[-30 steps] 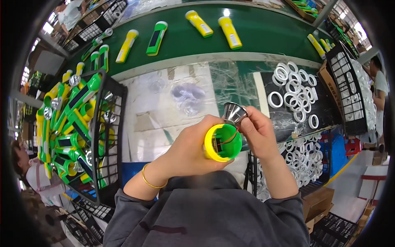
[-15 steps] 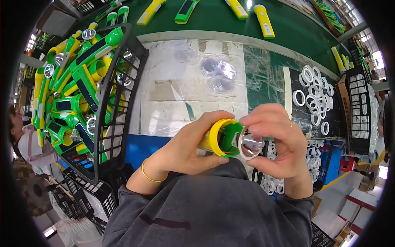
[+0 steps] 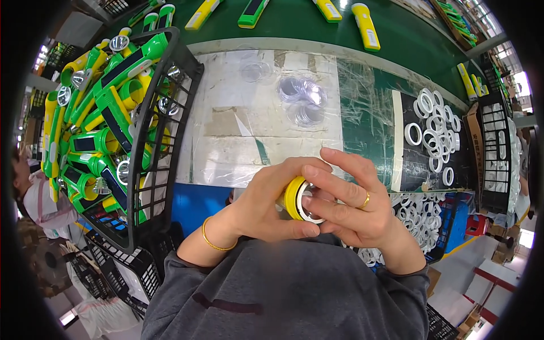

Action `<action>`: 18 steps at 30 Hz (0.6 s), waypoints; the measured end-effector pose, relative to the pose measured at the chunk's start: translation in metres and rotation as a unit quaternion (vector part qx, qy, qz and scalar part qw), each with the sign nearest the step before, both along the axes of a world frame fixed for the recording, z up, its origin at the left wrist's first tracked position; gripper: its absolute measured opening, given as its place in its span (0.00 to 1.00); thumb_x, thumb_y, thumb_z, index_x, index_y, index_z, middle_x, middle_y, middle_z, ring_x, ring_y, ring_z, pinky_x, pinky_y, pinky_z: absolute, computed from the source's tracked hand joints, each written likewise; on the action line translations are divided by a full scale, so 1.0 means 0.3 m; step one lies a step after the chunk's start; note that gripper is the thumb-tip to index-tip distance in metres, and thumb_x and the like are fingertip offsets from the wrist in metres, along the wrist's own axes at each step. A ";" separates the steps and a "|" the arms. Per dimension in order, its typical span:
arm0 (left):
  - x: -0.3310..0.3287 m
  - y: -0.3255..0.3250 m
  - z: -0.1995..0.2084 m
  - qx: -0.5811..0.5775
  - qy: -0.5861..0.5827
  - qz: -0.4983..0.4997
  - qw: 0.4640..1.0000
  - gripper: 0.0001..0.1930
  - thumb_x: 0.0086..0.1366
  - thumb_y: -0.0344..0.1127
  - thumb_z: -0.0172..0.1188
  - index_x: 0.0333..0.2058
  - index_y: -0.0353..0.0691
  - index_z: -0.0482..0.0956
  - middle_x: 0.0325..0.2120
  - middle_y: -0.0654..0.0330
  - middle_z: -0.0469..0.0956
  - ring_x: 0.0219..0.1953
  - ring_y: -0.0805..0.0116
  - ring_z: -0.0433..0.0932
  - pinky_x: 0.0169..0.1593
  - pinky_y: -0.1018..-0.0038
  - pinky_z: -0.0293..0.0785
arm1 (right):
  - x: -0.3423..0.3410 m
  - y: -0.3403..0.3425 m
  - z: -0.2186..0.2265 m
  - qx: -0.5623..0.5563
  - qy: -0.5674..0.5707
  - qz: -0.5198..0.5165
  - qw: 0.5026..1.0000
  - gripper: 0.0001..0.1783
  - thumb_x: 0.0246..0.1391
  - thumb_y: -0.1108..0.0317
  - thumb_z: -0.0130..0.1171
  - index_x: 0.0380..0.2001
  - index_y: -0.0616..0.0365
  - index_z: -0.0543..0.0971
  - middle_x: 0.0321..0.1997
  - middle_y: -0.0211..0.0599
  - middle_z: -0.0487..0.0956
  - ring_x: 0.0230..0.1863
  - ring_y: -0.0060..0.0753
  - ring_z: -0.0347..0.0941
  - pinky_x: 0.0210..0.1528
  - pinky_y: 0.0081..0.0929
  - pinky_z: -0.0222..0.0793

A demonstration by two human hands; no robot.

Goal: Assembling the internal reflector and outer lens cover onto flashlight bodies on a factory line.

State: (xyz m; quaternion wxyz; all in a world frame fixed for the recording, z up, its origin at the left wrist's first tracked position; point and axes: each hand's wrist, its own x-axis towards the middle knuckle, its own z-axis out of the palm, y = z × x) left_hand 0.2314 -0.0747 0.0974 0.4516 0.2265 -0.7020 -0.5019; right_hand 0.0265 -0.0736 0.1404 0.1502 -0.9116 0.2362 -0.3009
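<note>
My left hand is wrapped round the head of a yellow flashlight, its open end turned to the right. A reflector with a white rim sits at that open end. Fingers of my right hand curl over the reflector and press against it, one fingertip reaching into its bowl. Most of the flashlight's body is hidden behind my left hand. Further away on the plastic-covered worktop lie clear round lenses.
At the left, a black crate is heaped with green and yellow flashlights. White rings lie on a black sheet at the right, and more fill a crate below the bench edge. Several flashlights lie on the green belt at the back.
My right hand has brought the reflector left onto the flashlight's open end; before, it stood tilted beside the opening, with the green inside showing. My right fingers now lie over it.
</note>
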 end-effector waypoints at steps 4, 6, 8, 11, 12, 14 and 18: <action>-0.001 0.006 0.010 0.062 0.019 -0.020 0.998 0.35 0.47 0.45 0.71 0.51 0.37 0.68 0.38 0.56 0.76 0.36 0.63 0.77 0.40 0.73 0.72 | 0.020 0.020 0.015 0.008 -0.026 -0.077 0.997 0.19 0.51 0.49 0.56 0.37 0.49 0.83 0.60 0.49 0.68 0.61 0.55 0.59 0.56 0.43 0.60; -0.006 0.000 0.008 0.037 0.019 -0.017 0.999 0.35 0.47 0.43 0.71 0.52 0.37 0.67 0.37 0.56 0.76 0.35 0.64 0.77 0.40 0.74 0.72 | 0.010 0.020 0.009 0.007 -0.018 -0.079 0.997 0.18 0.51 0.49 0.56 0.37 0.47 0.83 0.61 0.49 0.66 0.61 0.54 0.58 0.57 0.42 0.58; -0.009 -0.003 0.010 0.011 0.019 -0.015 1.000 0.34 0.47 0.42 0.70 0.52 0.37 0.67 0.36 0.57 0.76 0.35 0.65 0.77 0.40 0.74 0.72 | 0.002 0.019 0.007 0.006 -0.010 -0.081 0.997 0.18 0.50 0.48 0.57 0.37 0.46 0.83 0.62 0.50 0.65 0.61 0.53 0.57 0.59 0.42 0.57; -0.012 0.000 0.014 0.022 0.020 -0.026 0.999 0.33 0.48 0.40 0.69 0.52 0.36 0.67 0.36 0.57 0.76 0.35 0.65 0.77 0.40 0.74 0.72 | -0.003 0.016 0.011 -0.001 0.006 -0.070 0.998 0.18 0.50 0.48 0.57 0.37 0.46 0.83 0.61 0.50 0.65 0.60 0.52 0.57 0.59 0.42 0.57; -0.019 0.002 0.013 0.024 0.031 -0.016 0.999 0.33 0.47 0.39 0.69 0.51 0.36 0.68 0.36 0.56 0.76 0.35 0.64 0.77 0.39 0.74 0.72 | -0.003 0.015 0.012 0.013 0.005 -0.062 0.998 0.18 0.50 0.48 0.57 0.37 0.46 0.83 0.61 0.50 0.65 0.60 0.53 0.57 0.59 0.43 0.57; -0.021 0.001 0.007 0.025 0.041 -0.007 0.999 0.32 0.47 0.38 0.69 0.51 0.36 0.68 0.36 0.56 0.76 0.34 0.64 0.77 0.39 0.74 0.72 | -0.003 0.013 0.013 0.026 0.004 -0.056 0.998 0.19 0.49 0.48 0.58 0.38 0.46 0.83 0.62 0.50 0.65 0.60 0.53 0.57 0.59 0.43 0.57; -0.003 -0.008 -0.007 -0.013 0.045 -0.040 0.998 0.30 0.45 0.34 0.68 0.48 0.38 0.69 0.36 0.55 0.76 0.33 0.63 0.77 0.37 0.73 0.72 | 0.005 -0.001 0.014 0.122 -0.046 -0.001 0.992 0.19 0.48 0.49 0.60 0.38 0.49 0.83 0.62 0.50 0.65 0.62 0.54 0.56 0.58 0.42 0.57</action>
